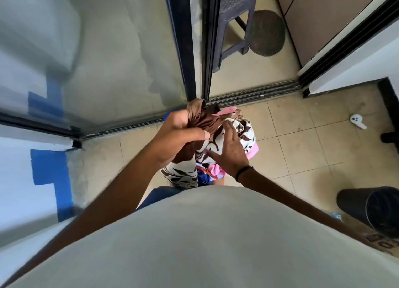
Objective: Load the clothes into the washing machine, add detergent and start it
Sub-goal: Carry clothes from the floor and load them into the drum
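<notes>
Head view: we are gripping the bundle of clothes point(216, 136) in our left hand point(181, 134), our right hand point(228, 154) at three o'clock lying flat-fingered against it, likely steadying it for carrying.

Both arms reach forward from lower frame toward centre. Left hand point(179, 134) fingers curled, gripping bunched clothes point(207, 136) from left. Right hand point(228, 149) fingers straight and spread, palm resting on bundle's right side. Dark band on right wrist.
</notes>
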Demonstrator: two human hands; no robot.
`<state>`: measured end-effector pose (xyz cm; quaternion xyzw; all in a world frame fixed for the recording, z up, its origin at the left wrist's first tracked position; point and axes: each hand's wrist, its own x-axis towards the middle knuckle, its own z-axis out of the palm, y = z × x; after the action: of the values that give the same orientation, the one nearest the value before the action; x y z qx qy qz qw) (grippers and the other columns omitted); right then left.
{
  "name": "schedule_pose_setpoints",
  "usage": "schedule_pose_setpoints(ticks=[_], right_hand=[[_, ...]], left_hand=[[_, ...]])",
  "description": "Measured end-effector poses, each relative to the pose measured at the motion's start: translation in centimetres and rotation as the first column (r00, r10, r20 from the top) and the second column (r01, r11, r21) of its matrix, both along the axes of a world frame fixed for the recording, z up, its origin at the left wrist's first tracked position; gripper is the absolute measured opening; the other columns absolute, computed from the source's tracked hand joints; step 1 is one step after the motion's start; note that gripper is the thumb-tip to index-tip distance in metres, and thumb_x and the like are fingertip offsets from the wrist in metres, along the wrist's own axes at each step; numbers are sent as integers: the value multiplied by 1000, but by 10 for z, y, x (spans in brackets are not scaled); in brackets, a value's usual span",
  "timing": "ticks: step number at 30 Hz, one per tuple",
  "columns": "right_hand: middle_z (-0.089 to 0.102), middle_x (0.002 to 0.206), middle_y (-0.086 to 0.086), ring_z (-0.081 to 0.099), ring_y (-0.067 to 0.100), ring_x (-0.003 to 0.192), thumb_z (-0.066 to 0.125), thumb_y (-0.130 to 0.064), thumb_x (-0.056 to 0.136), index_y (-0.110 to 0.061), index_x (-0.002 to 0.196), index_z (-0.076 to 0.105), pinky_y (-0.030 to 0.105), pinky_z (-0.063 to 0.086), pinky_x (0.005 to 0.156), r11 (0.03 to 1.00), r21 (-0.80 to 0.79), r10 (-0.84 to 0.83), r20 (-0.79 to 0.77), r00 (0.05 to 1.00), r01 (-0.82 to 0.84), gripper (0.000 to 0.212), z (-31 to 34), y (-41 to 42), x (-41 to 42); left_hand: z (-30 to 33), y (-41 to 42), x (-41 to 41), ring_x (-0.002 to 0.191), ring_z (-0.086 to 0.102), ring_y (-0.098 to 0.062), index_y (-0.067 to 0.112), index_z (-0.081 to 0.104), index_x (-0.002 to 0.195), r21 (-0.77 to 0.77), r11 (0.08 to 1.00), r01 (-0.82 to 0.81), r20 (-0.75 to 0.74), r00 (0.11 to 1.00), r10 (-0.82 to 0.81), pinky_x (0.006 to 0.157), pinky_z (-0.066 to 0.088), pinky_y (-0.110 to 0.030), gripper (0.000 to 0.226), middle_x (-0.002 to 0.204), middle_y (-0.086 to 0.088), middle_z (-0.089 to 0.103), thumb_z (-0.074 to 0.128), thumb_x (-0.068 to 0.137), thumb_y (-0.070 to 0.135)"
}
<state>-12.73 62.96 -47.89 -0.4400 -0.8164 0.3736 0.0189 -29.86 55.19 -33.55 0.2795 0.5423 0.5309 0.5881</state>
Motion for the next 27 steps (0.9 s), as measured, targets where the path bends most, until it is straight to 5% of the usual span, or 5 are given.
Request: schedule_pose_setpoints(ticks=[8, 13, 17, 23, 27], right_hand=[[59, 134, 17, 56, 34, 123, 58, -27, 95, -11, 140, 40, 45, 50, 101, 994, 24, -99, -151, 984, 104, 50, 7, 27, 10], [70, 105, 22, 64, 39, 91, 43, -11, 98, -4, 107, 66, 39, 50, 75, 987, -26, -156, 79, 985, 159, 25, 29, 56, 2], [59, 64, 6, 52, 14, 57, 41, -3, 95, -9, 69, 54, 26, 39, 57, 728, -539, -609, -224, 761, 424, 30, 89, 65, -34], [62, 106, 23, 60, 32, 97, 52, -16, 95, 6, 113, 62, 47, 49, 95, 433, -888, -586, -147, 797, 154, 31, 114, 45, -55], [60, 126, 14, 62, 14, 112, 68, -37, 85, -7, 136, 49, 32, 53, 90, 729, -685, -430, -461, 776, -4, 62, 97, 50, -25]], left_hand=[[2, -4, 3, 81, 72, -26, 0, 75, 98, 100, 993, -57, -117, 991, 68, 78, 57, -36, 26, 87, -11, 75, 66, 74, -7], [-5, -9, 20, 97, 72, -15, 13, 68, 121, 56, 997, -53, -253, 965, 65, 82, 56, -28, 54, 106, 0, 77, 70, 74, -12], [-30, -7, 29, 127, 57, -8, 25, 35, 150, -116, 993, 29, -451, 889, -79, 105, 46, -26, 102, 138, 5, 59, 93, 67, 11], [-73, 11, 66, 74, 66, -29, 24, 61, 85, -324, 900, -290, -577, 815, 55, 58, 43, -27, 15, 65, 12, 60, 71, 89, 14], [-75, 7, 59, 70, 67, -15, 27, 67, 80, -320, 815, -483, -506, 814, 284, 54, 47, -20, 17, 60, 16, 67, 69, 91, 14]])
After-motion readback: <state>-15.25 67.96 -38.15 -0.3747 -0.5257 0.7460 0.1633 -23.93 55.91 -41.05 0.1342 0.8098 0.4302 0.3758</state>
